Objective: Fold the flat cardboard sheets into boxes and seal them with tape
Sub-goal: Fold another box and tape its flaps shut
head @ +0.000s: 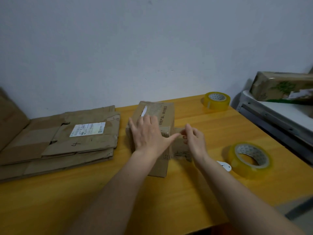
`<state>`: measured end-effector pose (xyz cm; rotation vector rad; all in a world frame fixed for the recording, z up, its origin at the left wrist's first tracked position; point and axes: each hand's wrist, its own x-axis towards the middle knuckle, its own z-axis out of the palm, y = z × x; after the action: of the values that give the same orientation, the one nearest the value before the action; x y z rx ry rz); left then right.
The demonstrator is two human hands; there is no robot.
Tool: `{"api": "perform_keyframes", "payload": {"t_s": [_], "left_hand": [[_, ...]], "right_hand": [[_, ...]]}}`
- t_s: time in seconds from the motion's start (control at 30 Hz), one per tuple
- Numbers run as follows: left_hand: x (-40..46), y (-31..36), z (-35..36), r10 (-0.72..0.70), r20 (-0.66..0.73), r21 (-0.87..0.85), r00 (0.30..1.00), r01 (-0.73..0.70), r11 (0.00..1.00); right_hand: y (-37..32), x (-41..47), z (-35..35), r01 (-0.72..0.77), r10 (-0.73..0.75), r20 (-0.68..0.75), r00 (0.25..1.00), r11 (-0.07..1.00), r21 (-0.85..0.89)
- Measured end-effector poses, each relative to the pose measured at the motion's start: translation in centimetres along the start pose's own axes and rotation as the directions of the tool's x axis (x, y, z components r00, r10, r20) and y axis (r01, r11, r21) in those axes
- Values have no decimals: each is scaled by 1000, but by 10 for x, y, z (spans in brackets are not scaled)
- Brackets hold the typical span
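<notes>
Fingers of the left hand (147,133) lay straight and spread flat on top of the cardboard box (166,112) at the middle of the frame, the thumb stretched out to the right over its edge. Just right of that thumb, the right hand (194,140) had its fingertips (183,132) curled and pinched together at a side flap (180,150) of the box; whether they held tape or the flap itself could not be told. That box sat on the yellow table (84,192), with printed characters along its top. At the left of the frame a stack of flat cardboard sheets (59,141) lay on the table, the top one bearing a white label (88,129). One roll of yellowish tape (250,160) lay at the lower right, near the right wrist, with a small white object (224,165) just beside it. A second roll (216,101) lay further up, near the wall. In the upper right corner another box (277,88) rested on a grey shelf (277,116).
</notes>
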<state>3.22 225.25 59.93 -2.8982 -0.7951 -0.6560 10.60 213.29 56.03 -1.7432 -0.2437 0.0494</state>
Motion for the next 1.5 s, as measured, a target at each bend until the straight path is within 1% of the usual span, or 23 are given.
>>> {"api": "perform_keyframes", "payload": {"t_s": [0.07, 0.1, 0.2, 0.27, 0.33, 0.4, 0.5, 0.57, 0.6, 0.67, 0.7, 0.73, 0.8, 0.87, 0.93, 1.0, 1.07, 1.13, 1.2, 1.3, 1.4, 1.47, 1.5], "left_hand": [[-3, 1, -6, 74, -4, -29, 997, -74, 997], [-8, -3, -7, 136, -10, -78, 991, -137, 988], [-26, -22, -7, 333, -44, -277, 942, -331, 902], [-33, -35, -7, 420, -10, -355, 908, -396, 847], [-31, -44, -10, 421, 42, -361, 906, -379, 852], [-23, -48, -17, 338, 78, -342, 938, -293, 893], [-10, -43, -26, 253, 145, -370, 956, -185, 910], [-8, -27, -27, 222, 244, -316, 944, -139, 939], [-11, -16, -26, 198, 294, -257, 935, -122, 959], [-19, 4, -25, 164, 317, -188, 934, -108, 976], [-22, 10, -24, 176, 308, -197, 935, -118, 973], [-23, 13, -25, 211, 302, -229, 930, -144, 963], [-22, 11, -28, 337, 313, -324, 888, -233, 917], [-17, 6, -32, 460, 340, -387, 820, -324, 864], [-10, 3, -34, 518, 354, -392, 779, -379, 838], [-10, 5, -33, 510, 317, -384, 800, -383, 840], [-17, 10, -26, 471, 228, -362, 852, -375, 853], [-26, 13, -19, 439, 127, -271, 890, -395, 878], [-26, 12, -14, 454, 55, -227, 889, -432, 873], [-17, 4, -13, 494, 54, -248, 868, -467, 849], [-14, 7, -13, 450, 56, -200, 891, -432, 880], [-21, 23, -12, 388, 14, -158, 921, -382, 911], [-25, 32, -11, 358, -6, -148, 934, -355, 923]], "right_hand": [[0, 5, -5, -12, 11, -28, 1000, 1000, -17], [-1, 8, -8, -16, 14, -45, 999, 999, -42], [-4, 14, -13, -53, 50, -60, 997, 998, -43], [-8, 14, -15, -74, 73, -73, 995, 997, -11], [-12, 12, -17, -29, 31, -117, 993, 999, 16], [-13, 3, -19, 7, -4, -148, 989, 1000, 23], [-10, -21, -12, 31, -31, -82, 996, 1000, 0], [-12, -31, -10, 32, -33, -34, 999, 999, -28], [-14, -31, -11, 43, -46, -53, 998, 998, -43], [-18, -23, -18, 58, -70, -170, 983, 996, -71], [-20, -17, -24, 56, -70, -229, 971, 996, -68], [-21, -11, -29, 52, -66, -251, 966, 997, -62], [-20, -2, -38, 59, -71, -172, 982, 996, -74], [-18, -2, -42, 83, -88, -69, 994, 994, -76], [-16, -6, -42, 88, -89, -23, 996, 995, -42], [-13, -10, -39, 78, -78, -25, 997, 997, -4], [-12, -13, -35, 59, -59, -53, 997, 998, 1], [-13, -14, -33, 25, -23, -89, 996, 999, 23], [-16, -15, -33, 7, -4, -104, 995, 1000, 30], [-20, -15, -41, -11, 13, -59, 998, 1000, 23], [-13, -18, -60, -60, 61, 7, 998, 994, -96], [-7, -19, -79, -50, 54, 12, 998, 975, -218], [-6, -19, -90, -33, 46, 38, 998, 953, -302]]}}
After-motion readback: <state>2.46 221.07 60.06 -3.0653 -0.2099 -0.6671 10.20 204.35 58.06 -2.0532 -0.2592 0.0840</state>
